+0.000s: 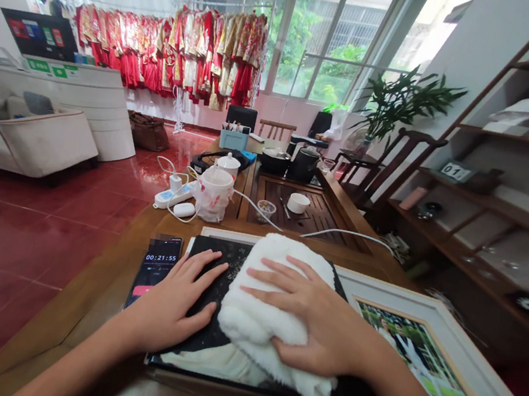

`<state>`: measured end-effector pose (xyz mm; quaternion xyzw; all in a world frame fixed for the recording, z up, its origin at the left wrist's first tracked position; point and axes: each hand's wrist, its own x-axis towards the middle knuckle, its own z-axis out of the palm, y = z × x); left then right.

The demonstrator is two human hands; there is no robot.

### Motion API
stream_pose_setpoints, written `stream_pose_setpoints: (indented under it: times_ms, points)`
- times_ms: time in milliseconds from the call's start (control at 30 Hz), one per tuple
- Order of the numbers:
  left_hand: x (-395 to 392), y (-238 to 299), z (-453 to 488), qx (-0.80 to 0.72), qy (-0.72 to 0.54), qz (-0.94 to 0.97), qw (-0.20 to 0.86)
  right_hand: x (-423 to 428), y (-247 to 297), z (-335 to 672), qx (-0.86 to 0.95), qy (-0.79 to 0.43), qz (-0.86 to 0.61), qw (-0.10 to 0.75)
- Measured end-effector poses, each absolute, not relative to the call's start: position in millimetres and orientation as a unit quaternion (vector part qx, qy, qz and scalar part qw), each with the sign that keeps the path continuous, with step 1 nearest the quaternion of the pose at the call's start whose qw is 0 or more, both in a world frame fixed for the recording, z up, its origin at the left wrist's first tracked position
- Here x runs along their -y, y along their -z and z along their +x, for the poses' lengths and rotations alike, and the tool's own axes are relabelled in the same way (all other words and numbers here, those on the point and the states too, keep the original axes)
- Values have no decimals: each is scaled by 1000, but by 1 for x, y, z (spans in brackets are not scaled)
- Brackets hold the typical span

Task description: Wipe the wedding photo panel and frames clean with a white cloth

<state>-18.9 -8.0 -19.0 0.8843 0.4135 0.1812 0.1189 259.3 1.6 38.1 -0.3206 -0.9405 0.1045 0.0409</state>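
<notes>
My left hand (185, 300) lies with its fingers spread on the left part of a dark, glossy photo panel (215, 250). Small pale specks show on the panel's dark surface, and a pale fabric-like shape runs along its near edge. On the right part of the panel lies a folded, fluffy white towel (249, 320). My right hand (312, 307) rests on top of this towel, fingers stretched and apart, the thumb toward the near side. The towel hides much of the panel. Just left of my left hand is a phone (156, 268) displaying a timer.
A white-framed photo (429, 367) lies to the right, partly under my right forearm. Beyond the panel stand a white cup (214, 193), a power strip (175, 195), a small white bowl (298, 203) and a black pot (304, 163). A white cable (350, 233) crosses the wooden table.
</notes>
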Motion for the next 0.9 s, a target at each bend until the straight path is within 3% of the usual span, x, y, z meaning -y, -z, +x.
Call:
stream_pose_setpoints:
  times_ms: [233,633,900]
  points:
    - [11,21,-20,-415,-180,884,116,-19,-28,281,916,-48,-395,54]
    - [5,19,-17,-419,-160,886,119,18,-45,239,947,-130,-295,8]
    - [9,20,-18,-416,-175,884,120,-5,-35,265,931,-85,-354,36]
